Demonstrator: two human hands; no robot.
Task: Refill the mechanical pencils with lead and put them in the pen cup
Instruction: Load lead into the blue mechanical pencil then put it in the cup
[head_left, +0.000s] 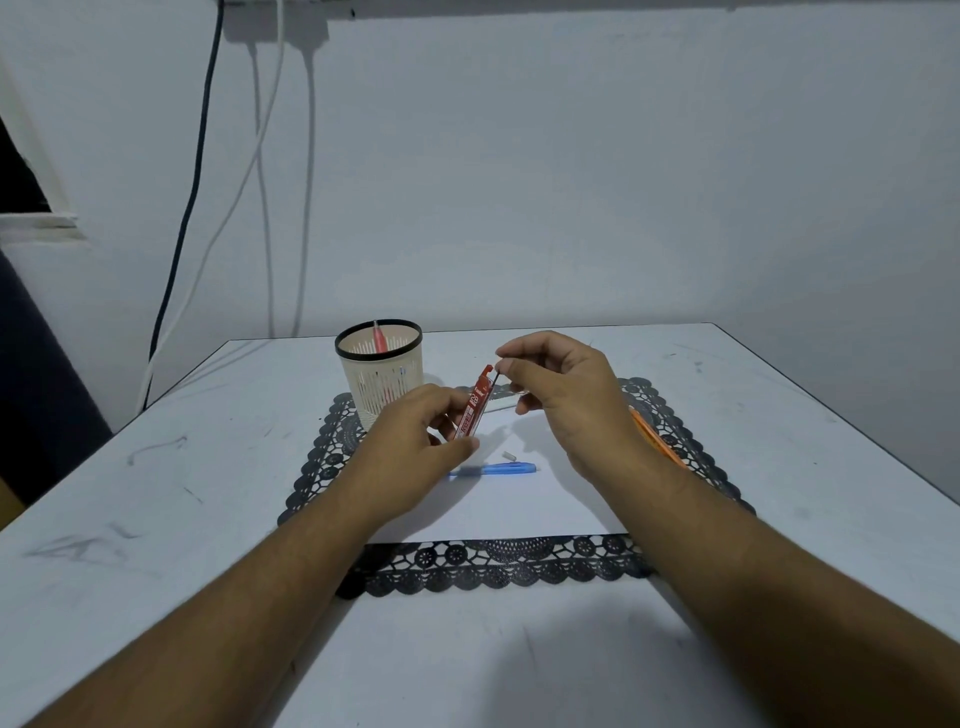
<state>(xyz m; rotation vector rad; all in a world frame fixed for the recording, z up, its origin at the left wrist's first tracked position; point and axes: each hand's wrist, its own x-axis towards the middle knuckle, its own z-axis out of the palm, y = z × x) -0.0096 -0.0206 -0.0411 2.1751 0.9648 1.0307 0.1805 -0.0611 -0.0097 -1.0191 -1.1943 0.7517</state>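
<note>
**Lead case in the left hand, one stick pinched by the right**

The left hand (415, 447) grips one red lead case (474, 410) between thumb and curled fingers, holding it tilted above the white paper sheet (519, 509). The case's top flap is open. The right hand (566, 395) pinches one thin dark lead stick (497, 378) between thumb and forefinger, just at the mouth of the case.

Three pencils can be counted. One blue pencil (498, 470) lies flat on the paper below the hands, with one small white cap (509, 455) just beside it. One orange pencil (657, 439) lies on the black lace mat (498, 566), partly hidden behind the right wrist. One red pencil (379, 338) stands in the single cream pen cup (382, 371), which sits at the mat's far left corner on the table (156, 493).
</note>
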